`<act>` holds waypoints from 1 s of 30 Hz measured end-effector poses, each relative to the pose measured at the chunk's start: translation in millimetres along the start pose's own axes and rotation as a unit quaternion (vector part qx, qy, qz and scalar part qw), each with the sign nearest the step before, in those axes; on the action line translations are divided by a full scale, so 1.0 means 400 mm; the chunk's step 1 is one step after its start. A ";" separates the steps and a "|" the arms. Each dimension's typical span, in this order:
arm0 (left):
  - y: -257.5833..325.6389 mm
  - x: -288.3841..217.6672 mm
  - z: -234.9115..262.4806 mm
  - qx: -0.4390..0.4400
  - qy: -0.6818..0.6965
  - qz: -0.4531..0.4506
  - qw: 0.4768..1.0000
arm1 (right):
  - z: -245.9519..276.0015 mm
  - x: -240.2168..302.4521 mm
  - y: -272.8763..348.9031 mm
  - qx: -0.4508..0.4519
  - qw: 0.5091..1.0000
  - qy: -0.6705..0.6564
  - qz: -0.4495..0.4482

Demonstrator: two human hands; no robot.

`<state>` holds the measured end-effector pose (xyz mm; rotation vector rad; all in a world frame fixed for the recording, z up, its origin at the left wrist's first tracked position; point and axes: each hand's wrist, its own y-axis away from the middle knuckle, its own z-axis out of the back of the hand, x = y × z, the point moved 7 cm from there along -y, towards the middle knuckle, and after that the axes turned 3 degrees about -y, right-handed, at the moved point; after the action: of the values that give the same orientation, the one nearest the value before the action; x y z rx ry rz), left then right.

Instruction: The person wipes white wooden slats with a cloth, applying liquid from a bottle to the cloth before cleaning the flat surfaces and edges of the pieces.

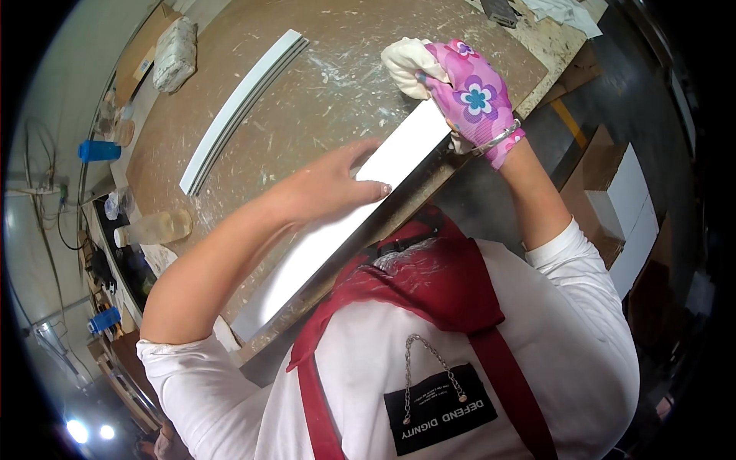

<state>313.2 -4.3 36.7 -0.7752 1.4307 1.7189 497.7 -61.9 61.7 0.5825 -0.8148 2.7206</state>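
Observation:
A long, glossy white strip or panel point(406, 144) lies diagonally along the near edge of the workbench point(345, 92). My bare left hand point(326, 184) grips it near the middle, thumb on the top face and fingers over the far edge, where they are partly hidden. At the strip's far right end is my right hand point(477, 100), in a pink flowered glove. It is closed around a bunched cream-coloured cloth point(406, 67), which touches that end or sits right beside it. A bracelet point(498, 139) circles the right wrist.
Farther back on the scuffed bench rests a grooved white strip point(238, 111). Along the left side are a wrapped bundle point(175, 55), a blue container point(100, 151) and a bottle of yellowish liquid point(157, 228). Open cardboard boxes point(613, 199) stand on the floor at right.

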 end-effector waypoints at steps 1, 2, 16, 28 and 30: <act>-0.006 -0.005 0.000 -0.001 0.003 0.002 1.000 | 0.002 0.002 -0.001 -0.001 1.000 0.001 -0.001; -0.013 -0.012 -0.001 0.000 0.003 0.001 1.000 | 0.008 0.005 -0.003 -0.003 1.000 -0.010 -0.003; -0.154 -0.078 0.013 -0.018 0.001 -0.047 0.999 | 0.016 0.027 -0.009 0.019 0.999 -0.012 -0.032; 0.169 0.096 0.015 -0.038 -0.039 0.084 0.995 | -0.008 -0.010 -0.015 0.034 0.998 -0.036 -0.041; 0.163 0.073 -0.006 -0.027 0.024 0.048 0.998 | -0.012 -0.014 -0.015 0.037 0.998 -0.029 -0.041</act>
<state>242.4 -7.5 45.9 -0.7923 1.4808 1.8301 503.3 -54.9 58.3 0.6972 -0.6901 2.6805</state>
